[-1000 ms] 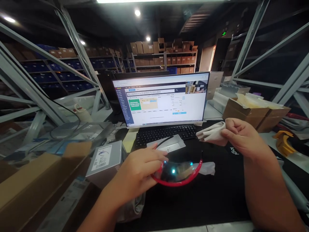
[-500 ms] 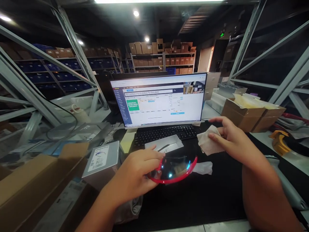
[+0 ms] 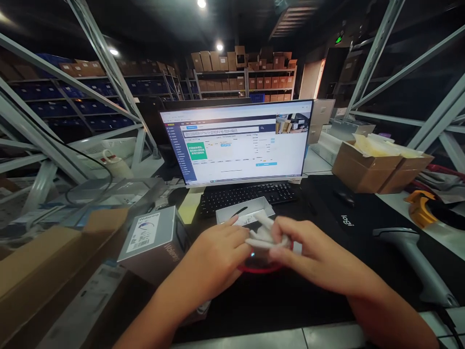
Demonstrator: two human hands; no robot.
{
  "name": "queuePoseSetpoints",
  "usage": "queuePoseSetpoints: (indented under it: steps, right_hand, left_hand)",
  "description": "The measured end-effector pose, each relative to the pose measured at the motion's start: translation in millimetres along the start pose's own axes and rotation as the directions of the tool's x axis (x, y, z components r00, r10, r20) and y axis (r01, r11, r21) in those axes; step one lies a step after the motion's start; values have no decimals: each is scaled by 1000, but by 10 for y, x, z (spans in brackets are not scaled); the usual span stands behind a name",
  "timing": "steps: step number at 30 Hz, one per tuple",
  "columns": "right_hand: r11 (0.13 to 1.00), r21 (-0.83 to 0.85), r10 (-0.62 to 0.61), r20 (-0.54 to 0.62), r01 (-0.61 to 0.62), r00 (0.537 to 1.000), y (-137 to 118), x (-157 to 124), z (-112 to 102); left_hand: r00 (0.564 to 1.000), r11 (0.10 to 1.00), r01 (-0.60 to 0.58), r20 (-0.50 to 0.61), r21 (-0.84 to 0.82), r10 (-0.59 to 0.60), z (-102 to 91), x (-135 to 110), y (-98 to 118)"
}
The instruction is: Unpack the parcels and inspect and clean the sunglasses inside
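Observation:
My left hand grips a pair of red-framed glasses just above the black desk mat; only a strip of the red frame shows under my hands. My right hand is closed on a pale cleaning cloth and presses it onto the lens from the right. Both hands meet in front of the black keyboard. A shallow grey box tray lies just behind them.
A lit monitor stands behind the keyboard. A grey product box and cardboard lie to the left. An open carton sits at the right, a barcode scanner nearer me, a mouse beside the keyboard.
My right hand brought the cloth down and left from beside the keyboard onto the glasses. My left hand kept hold of the glasses, which are now mostly covered.

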State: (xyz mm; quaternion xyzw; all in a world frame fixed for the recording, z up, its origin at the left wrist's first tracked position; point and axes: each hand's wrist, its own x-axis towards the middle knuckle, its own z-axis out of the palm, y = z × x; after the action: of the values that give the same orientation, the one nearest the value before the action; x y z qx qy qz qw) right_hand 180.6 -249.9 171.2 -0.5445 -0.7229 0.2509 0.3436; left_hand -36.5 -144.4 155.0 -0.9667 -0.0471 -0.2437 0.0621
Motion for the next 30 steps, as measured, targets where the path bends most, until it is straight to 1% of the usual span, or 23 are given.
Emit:
queuePoseSetpoints:
  steps: [1,2,6,9,10,12,14,17,19,22,24,26,27,28,29,30]
  right_hand:
    - [1000,13,-12,80,11,997,-28,-33,-15]
    - [1000,13,-29,133,28,991,-43,-55,-38]
    - [993,59,-111,228,100,967,-6,-25,-118]
    - [994,92,-81,265,59,961,64,55,-111]
    - [995,91,-55,258,33,965,87,79,-90]
    - [998,64,0,207,-14,978,124,119,-22]
    - [999,27,39,113,-42,993,148,150,72]
    - [998,49,28,-7,-28,1000,165,184,192]
    - [998,62,-11,-36,14,999,184,197,197]
    - [996,-5,-87,-7,87,996,267,209,50]
    - [991,-32,-129,75,132,989,348,221,-103]
    - [984,-41,-162,193,173,968,405,232,-211]
    - [981,-45,-172,233,187,957,410,235,-225]
    - [979,-51,-177,245,195,953,396,235,-206]
    - [979,-56,-180,229,197,957,363,229,-157]
    - [979,-62,-181,189,196,965,315,220,-83]
  left_hand:
    - [1000,1000,-8,11,20,8,2,3,5]
    - [1000,999,-18,20,39,17,5,6,10]
    - [999,988,-30,26,150,26,44,24,48]
    - [998,977,-59,-2,206,60,117,51,105]
    - [997,973,-68,-16,219,73,144,61,127]
    - [995,965,-87,-26,248,96,191,79,160]
    - [992,948,-102,-35,303,118,221,90,169]
    - [985,928,-123,-73,352,159,230,87,121]
    - [976,930,-133,-115,342,182,215,72,61]
    - [973,937,-124,-143,327,178,180,47,-19]
    - [978,947,-109,-136,303,156,162,39,-36]
    - [979,957,-118,-132,263,157,165,43,-11]
    - [978,961,-125,-130,249,161,175,49,15]
    - [978,962,-128,-133,242,164,190,55,45]
    - [977,962,-129,-135,242,165,210,62,75]
    - [976,960,-125,-142,249,163,230,67,101]
